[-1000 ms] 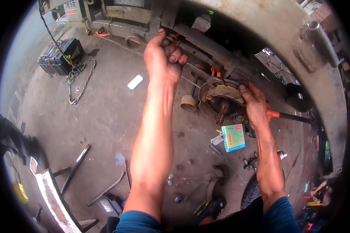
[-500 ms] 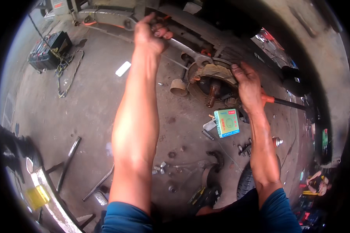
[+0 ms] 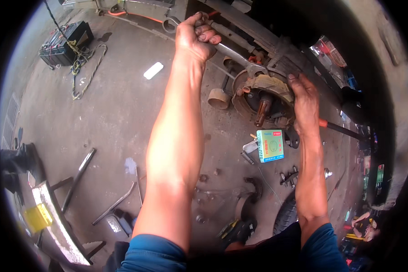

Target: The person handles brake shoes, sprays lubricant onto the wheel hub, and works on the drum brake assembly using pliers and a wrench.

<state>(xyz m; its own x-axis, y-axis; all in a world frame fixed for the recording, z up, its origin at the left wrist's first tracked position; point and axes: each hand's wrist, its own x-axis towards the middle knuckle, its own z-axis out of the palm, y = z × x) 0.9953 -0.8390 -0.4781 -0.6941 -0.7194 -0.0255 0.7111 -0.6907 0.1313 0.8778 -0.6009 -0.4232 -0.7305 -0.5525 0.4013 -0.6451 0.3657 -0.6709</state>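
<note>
My left hand is closed round the shaft of a large combination wrench, its ring end sticking out past my fist. The wrench's open jaw lies at the upper edge of a rusty drum brake assembly; its exact contact is hidden. A splined axle shaft juts from the middle of the assembly. Against the right side of the curved brake shoe, my right hand is gripping, thumb on the near face and some fingers hidden.
Below the assembly stands a green and yellow box. A black battery with rope sits far left. Metal bars, a loose curved brake shoe and a tyre lie nearer me. The vehicle body hangs over the right.
The view has shifted, so most things appear farther right. My left hand with the wrench has risen slightly relative to the brake assembly. My right hand keeps its hold.
</note>
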